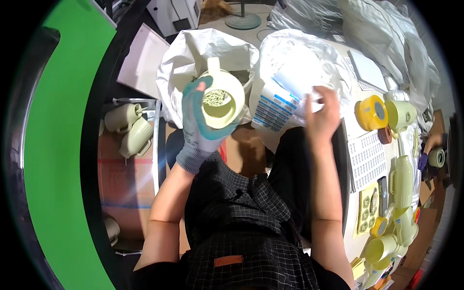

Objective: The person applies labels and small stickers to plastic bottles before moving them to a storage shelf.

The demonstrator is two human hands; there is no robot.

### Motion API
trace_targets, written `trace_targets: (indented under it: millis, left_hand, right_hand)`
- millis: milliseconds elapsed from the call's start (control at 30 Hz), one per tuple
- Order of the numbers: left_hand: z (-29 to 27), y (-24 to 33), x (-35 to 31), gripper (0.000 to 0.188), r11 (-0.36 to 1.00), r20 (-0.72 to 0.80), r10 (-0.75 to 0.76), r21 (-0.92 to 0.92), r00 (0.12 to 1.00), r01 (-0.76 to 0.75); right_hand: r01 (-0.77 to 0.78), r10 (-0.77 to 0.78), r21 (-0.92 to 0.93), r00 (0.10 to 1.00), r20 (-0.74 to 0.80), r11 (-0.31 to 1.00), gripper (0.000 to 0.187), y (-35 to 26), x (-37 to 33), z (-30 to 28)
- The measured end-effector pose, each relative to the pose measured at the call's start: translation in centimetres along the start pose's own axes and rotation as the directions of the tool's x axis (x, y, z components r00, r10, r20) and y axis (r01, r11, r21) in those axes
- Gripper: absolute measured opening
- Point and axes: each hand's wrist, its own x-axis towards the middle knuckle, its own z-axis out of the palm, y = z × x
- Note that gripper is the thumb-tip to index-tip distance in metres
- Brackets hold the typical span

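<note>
The pale yellow vessel (232,87) is in the middle of the scene, at the near edge of the left white bag (175,65), gripped by the gloved left hand (194,113). The thumb lies along its left side and the fingers curl under the near side. The bare right hand (323,116) is over the right white bag (269,55), fingers bent toward the thumb; they seem to pinch something white and thin, but blur means I cannot tell for sure.

As far as the view shows, work on this piece looks partway: it is picked up, uncovered and not set down. At least 3 pale vessels (137,137) lie in the box at left, and several more yellow-green pieces (402,181) stand or lie on the counter (354,239) at right; which of these are finished cannot be told.

The vessel is smooth and round, its wide opening turned up toward the head, with 1 stubby handle pointing to the far side. A speckled, dark-lined patch shows within the opening; its nature is unclear.
</note>
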Motion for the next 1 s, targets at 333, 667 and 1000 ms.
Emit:
trace_targets:
  millis: [333, 667, 1000]
  left_hand:
    - [-0.6, 7.6, -8.7, 0.098, 0.989, 0.309, -0.087, -0.088, 0.947, 0.120]
    - [-0.8, 9.4, -8.3, 0.089, 0.994, 0.325, 0.004, -0.105, 0.946, 0.032]
    - [-1.4, 8.8, -8.1, 0.035, 0.997, 0.456, 0.019, -0.080, 0.890, 0.020]
  right_hand:
    - [-0.245, 0.225, 0.059, 0.944, 0.241, 0.968, 0.015, 2.8, 0.1, -1.1]
    - [-0.907, 0.033, 0.417, 0.416, 0.909, -0.056, 0.017, -6.0, -4.9, -4.7]
    - [-0.492, 0.022, 0.342, 0.595, 0.803, 0.800, 0.035, -9.3, -6.6, -7.4]
